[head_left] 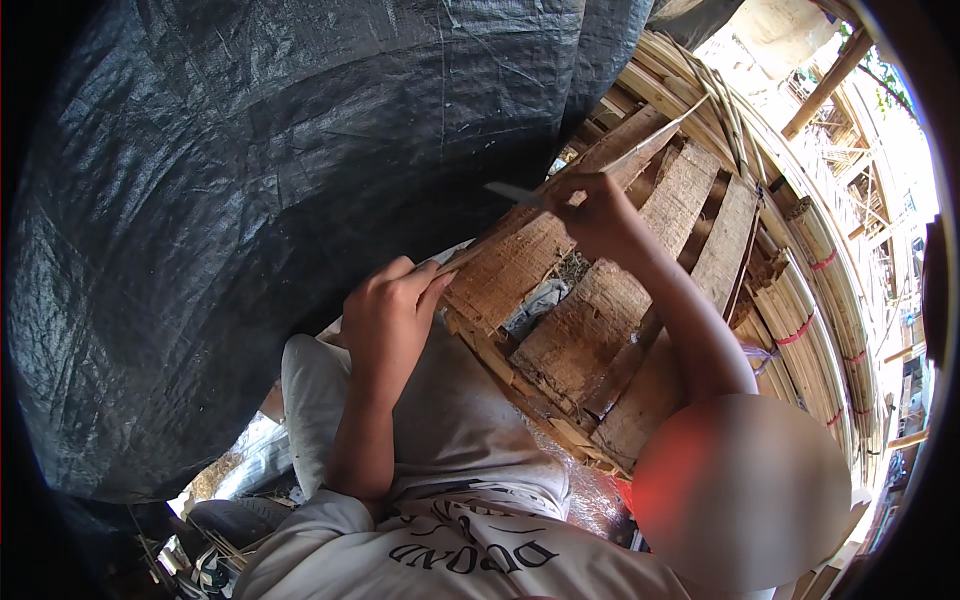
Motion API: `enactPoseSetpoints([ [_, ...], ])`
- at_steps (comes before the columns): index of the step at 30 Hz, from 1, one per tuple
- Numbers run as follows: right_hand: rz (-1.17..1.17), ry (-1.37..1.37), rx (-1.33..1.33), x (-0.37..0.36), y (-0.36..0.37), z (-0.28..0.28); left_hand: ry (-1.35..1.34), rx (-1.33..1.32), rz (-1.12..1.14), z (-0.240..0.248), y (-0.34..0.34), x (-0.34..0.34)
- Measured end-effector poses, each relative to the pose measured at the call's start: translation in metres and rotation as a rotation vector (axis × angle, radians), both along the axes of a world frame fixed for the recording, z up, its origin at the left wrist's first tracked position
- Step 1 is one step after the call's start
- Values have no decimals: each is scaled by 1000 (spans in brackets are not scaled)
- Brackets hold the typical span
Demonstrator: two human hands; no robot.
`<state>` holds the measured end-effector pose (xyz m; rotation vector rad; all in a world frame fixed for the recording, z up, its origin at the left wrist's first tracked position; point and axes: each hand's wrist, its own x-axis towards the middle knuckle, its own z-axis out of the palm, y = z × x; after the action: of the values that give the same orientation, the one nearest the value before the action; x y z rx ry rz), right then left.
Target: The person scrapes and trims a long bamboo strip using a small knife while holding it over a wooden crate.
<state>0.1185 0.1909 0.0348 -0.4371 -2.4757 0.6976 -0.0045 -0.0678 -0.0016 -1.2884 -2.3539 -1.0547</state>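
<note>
My left hand (388, 312) is closed around the near end of a long, thin strip (655, 138), likely bamboo or wood. The strip slants up to the far right, passing by my right hand (603, 218). That hand is closed on a knife, whose grey blade (515, 195) points left over the strip; its handle is hidden in my fingers. Both hands are above the near left side of a rough wooden slatted platform (585, 315). My left forearm is over my light trousers.
A large black tarpaulin (300, 170) hangs along the left and far side. Bundles of long pale strips (790, 310), bound with red ties, lie to the right of the platform. A wooden post (828, 85) slants at the far right. Crumpled plastic (537, 305) shows between the slats.
</note>
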Motion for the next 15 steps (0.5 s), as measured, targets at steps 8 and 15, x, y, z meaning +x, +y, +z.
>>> enactPoseSetpoints([
  [8, 50, 24, -24, -2, -9, -6, -20, -16, 20, 1, 1, 2],
  [15, -126, -69, -81, -1, -4, 0, -29, -24, 9, 2, 1, 3],
])
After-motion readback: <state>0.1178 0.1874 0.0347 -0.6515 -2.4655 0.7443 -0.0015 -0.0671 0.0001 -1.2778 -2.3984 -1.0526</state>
